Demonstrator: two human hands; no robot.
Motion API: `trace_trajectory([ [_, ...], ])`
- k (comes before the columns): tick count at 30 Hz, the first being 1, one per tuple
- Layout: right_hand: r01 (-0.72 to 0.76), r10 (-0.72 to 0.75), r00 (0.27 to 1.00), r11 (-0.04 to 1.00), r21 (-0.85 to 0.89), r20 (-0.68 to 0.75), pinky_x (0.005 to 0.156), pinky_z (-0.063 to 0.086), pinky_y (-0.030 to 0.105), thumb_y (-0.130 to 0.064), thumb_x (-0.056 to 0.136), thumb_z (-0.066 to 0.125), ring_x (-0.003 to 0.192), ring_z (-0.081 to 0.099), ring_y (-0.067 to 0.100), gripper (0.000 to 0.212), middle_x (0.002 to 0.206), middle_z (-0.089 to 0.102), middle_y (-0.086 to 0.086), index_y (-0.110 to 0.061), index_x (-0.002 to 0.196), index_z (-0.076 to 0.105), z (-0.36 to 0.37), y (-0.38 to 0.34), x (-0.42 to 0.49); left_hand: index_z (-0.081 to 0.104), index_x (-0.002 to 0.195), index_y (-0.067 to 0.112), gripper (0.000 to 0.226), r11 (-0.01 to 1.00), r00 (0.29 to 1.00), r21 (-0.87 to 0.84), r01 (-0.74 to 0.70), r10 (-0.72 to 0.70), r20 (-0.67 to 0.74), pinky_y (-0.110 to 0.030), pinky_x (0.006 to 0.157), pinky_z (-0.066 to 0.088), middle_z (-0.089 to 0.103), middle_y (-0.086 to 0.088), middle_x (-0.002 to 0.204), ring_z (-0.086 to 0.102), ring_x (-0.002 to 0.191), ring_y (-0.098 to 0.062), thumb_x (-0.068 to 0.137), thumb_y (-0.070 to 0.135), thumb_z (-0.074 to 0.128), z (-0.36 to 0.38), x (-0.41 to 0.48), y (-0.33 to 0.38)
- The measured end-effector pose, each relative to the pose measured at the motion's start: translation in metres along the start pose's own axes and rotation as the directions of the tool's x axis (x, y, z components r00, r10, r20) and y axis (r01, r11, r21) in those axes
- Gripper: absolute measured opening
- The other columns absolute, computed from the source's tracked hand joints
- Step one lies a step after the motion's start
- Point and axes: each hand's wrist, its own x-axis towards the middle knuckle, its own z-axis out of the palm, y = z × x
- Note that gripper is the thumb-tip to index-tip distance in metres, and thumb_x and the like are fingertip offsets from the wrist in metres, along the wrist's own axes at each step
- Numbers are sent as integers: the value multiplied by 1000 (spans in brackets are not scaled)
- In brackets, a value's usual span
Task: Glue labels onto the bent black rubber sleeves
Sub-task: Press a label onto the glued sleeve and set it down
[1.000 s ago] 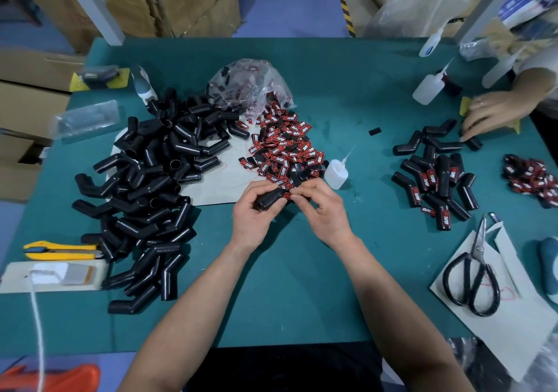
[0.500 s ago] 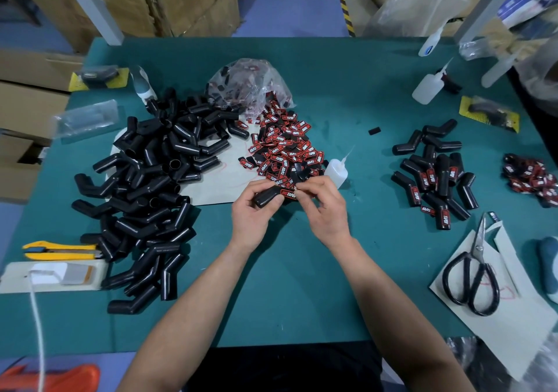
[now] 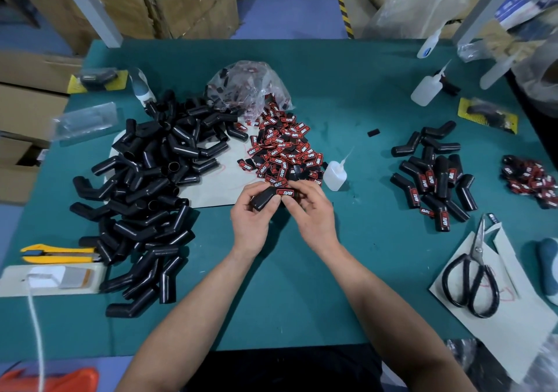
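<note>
Head view: my left hand (image 3: 250,222) grips the bent black rubber sleeve (image 3: 263,199), my right hand (image 3: 315,212) fingers (image 3: 302,188) pinching the label (image 3: 285,192) onto it, where wet glue might let it slide crooked.

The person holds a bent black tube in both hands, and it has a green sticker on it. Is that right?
Not quite. The sticker is red and black with white letters, not green. The head view shows it on the bent black tube, which the left hand and right hand both hold.
</note>
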Motion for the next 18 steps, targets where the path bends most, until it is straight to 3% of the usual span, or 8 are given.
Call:
trace_trajectory([
  [6, -8, 10, 1000, 997, 78, -21, 92, 50, 22, -28, 88, 73, 111, 60, 8, 26, 115, 58, -24, -42, 110, 71, 1, 2, -1, 77, 100, 41, 30, 1000, 1000, 16, -17, 17, 6, -28, 99, 52, 72, 12, 111, 66, 111, -17, 80, 18, 81, 1, -1, 1],
  [9, 1, 3, 999, 994, 107, -40, 90, 51, 20, -29, 90, 72, 111, 61, 7, 24, 115, 60, -21, -42, 110, 73, -1, -1, -1, 77, 100, 40, 28, 1000, 1000, -1, -16, 16, 5, -27, 97, 52, 72, 9, 110, 66, 109, -16, 79, 21, 81, 1, -1, 2],
  [13, 32, -23, 996, 994, 108, -87, 85, 59, 49, -35, 93, 71, 106, 65, 22, 11, 113, 64, -10, -37, 104, 74, -3, -2, 0, 77, 98, 40, 35, 1000, 1000, 0, -18, 18, -2, -26, 96, 52, 70, 4, 111, 67, 107, -14, 80, 11, 81, 2, 0, 0],
  [14, 47, -38, 994, 995, 93, -98, 82, 59, 50, -36, 93, 72, 104, 66, 22, 9, 112, 65, -9, -37, 101, 75, -3, -2, 0, 77, 98, 41, 37, 1000, 1000, 6, -18, 18, -4, -26, 96, 52, 71, 5, 110, 67, 107, -14, 80, 9, 80, 2, 0, 0],
  [18, 71, -63, 989, 996, 61, -131, 76, 61, 40, -41, 91, 74, 98, 66, 15, 5, 111, 63, -11, -42, 95, 73, -3, -5, 0, 77, 97, 36, 34, 1000, 1000, -3, -4, 4, 4, -25, 96, 52, 72, 11, 107, 67, 105, -13, 79, 7, 79, 3, 1, -1],
])
